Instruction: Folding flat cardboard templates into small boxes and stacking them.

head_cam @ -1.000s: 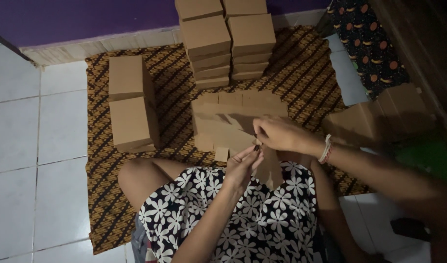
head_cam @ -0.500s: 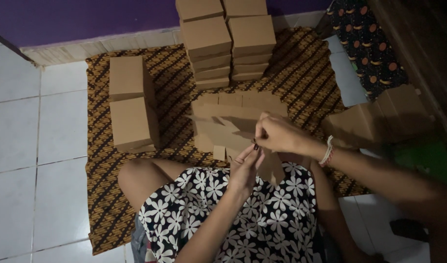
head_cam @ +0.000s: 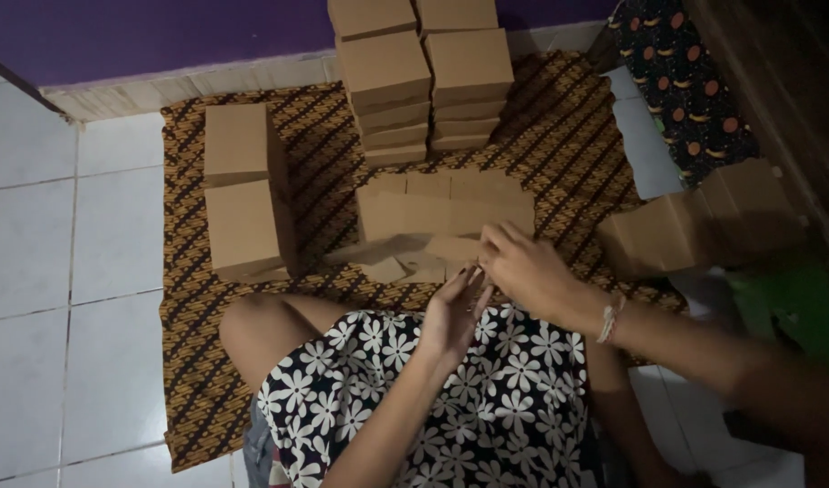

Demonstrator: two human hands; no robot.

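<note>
Both hands, left hand and right hand, are pinching one flat cardboard blank; it is likely light, bendable, best held along its near edge; folded boxes are standing beyond.

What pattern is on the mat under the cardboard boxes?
The mat has a brown-and-black batik-like diagonal pattern, seen in the head view.

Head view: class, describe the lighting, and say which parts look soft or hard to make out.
Head view: dim, even light, no glare; the right edge sinks into shadow, hiding detail beyond the flat cardboard stack. The left hand and right hand look slightly soft where they meet over the unfolded box blank; the folded boxes stay clear.
</note>
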